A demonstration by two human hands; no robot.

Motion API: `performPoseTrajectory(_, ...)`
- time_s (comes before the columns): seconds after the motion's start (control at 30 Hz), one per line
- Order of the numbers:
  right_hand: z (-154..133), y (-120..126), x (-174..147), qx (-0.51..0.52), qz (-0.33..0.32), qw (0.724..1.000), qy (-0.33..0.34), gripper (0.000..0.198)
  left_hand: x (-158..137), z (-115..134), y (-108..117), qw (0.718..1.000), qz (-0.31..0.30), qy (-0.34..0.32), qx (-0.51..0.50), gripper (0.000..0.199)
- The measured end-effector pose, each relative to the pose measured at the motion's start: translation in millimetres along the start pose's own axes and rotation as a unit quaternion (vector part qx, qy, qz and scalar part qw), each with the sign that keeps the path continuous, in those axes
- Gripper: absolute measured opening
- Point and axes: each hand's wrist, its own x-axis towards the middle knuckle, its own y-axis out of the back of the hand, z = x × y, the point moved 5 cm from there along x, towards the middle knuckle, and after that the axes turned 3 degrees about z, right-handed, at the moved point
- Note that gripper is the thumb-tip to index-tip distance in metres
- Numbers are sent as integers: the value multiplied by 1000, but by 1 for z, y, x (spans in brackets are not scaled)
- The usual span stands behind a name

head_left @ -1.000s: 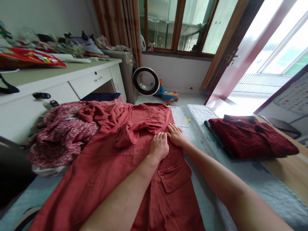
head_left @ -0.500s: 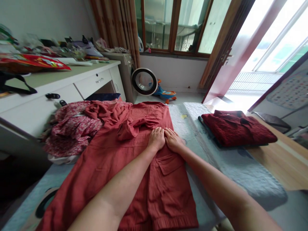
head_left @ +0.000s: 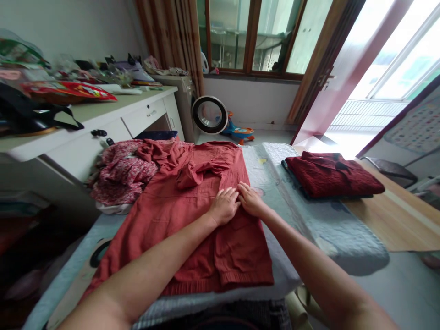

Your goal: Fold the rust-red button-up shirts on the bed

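Observation:
A rust-red garment (head_left: 165, 229) lies spread over the pale blue cover, with gathered elastic along its near hem. One sleeve (head_left: 192, 176) is laid across its upper part. My left hand (head_left: 224, 206) rests flat on the right half of the garment, fingers stretched out. Beside it, my right hand (head_left: 251, 200) lies on the garment's right edge, its fingers extended towards the left hand. The fingertips of both hands are close together. Neither hand has anything visibly gripped, and the palms' undersides are hidden.
A heap of pink-red patterned cloth (head_left: 123, 174) sits left of the garment. Folded dark red clothing (head_left: 332, 174) is stacked to the right on the blue cover (head_left: 288, 197). A cluttered white desk (head_left: 137, 112) stands left; a washing machine's open door (head_left: 210, 114) is beyond.
My left hand has slid slightly nearer to me and now lies flatter over the pocket area. The right hand stays at the garment's edge. The camera view has shifted a little.

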Motion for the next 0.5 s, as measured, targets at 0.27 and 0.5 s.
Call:
performPoseTrajectory(0.27,-4,-3,-19,-37,4,999,-22,52,-40,6,-9,998,-47,38,26,56)
performPoseTrajectory(0.5,-2,14,-40,-37,47,996,-68,57,-65,24,17,998,-29,-1,49,59)
